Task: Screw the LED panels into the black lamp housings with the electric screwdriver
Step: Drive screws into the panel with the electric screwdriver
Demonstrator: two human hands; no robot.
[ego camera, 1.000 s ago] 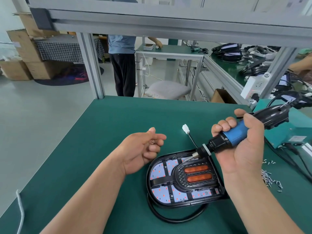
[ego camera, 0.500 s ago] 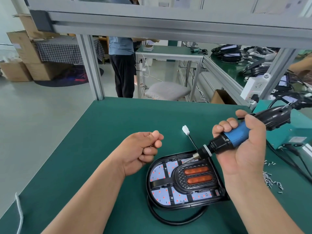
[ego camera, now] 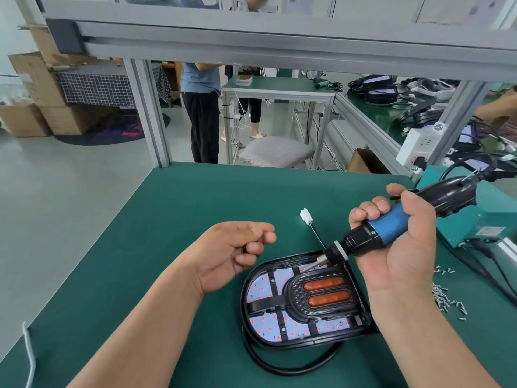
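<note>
Both forearms are extended forward, bare. Left hand [ego camera: 232, 256] is turned palm inward, fingers loosely curled toward the thumb; whether something small is pinched cannot be told. Right hand [ego camera: 402, 247] is wrapped round the electric screwdriver [ego camera: 389, 224], thumb laid across it.

Of the person, two hands and two forearms show. The left forearm [ego camera: 145, 326] runs in from the 7 o'clock edge, uncovered from that edge to the wrist, and ends at the left hand [ego camera: 232, 256] just left of centre. The right forearm [ego camera: 419, 340] runs in from 5 o'clock, uncovered too, up to the right hand [ego camera: 397, 247] toward 3 o'clock. Its nails [ego camera: 369, 210] are short and trimmed. Faint creases cross both wrists.
</note>
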